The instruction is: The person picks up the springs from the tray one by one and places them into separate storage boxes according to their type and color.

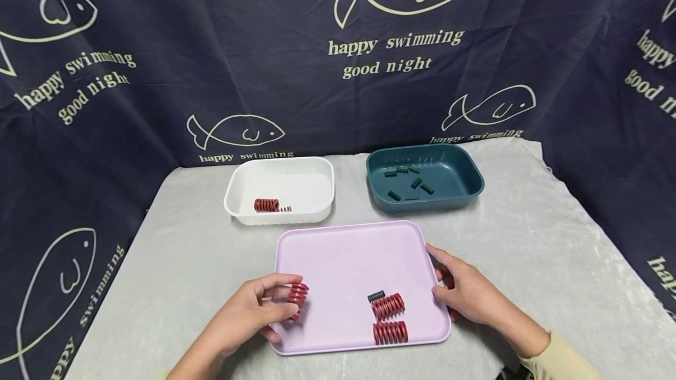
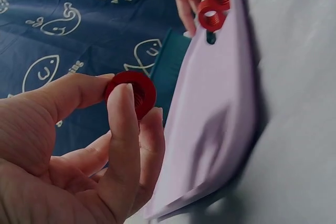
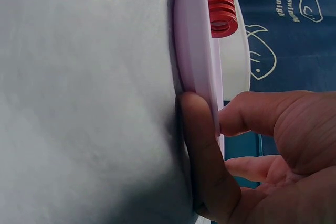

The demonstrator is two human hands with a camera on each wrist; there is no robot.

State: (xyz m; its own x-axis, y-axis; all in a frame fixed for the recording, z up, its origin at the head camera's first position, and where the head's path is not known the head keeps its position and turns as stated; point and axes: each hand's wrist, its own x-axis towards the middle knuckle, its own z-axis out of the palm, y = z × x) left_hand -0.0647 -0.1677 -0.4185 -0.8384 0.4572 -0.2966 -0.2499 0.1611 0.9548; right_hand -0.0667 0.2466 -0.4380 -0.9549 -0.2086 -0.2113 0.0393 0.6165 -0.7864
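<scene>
Head view: I see my left hand (image 1: pixel 244 312) pinching a red spring (image 1: pixel 298 295) between fingertips, right hand (image 1: pixel 467 291) gripping the tray (image 1: pixel 338 263); grey table (image 1: pixel 528 221), navy curtain (image 1: pixel 285 69).

a dark blue curtain (image 1: pixel 264 51) hangs behind and on both sides, printed with pale fish outlines (image 1: pixel 236 131) and lettering (image 1: pixel 396 44) (it reads "happy swimming good night"); a light grey, faintly mottled cloth (image 1: pixel 179 239) lies spread in front.

Red springs (image 1: pixel 390 332), dark-green springs (image 1: pixel 394 195) — lilac tray (image 1: pixel 338 263), white bin (image 1: pixel 303 183), teal bin (image 1: pixel 453 179) — navy curtain (image 1: pixel 296 63), cream fish print (image 1: pixel 404 14).
</scene>
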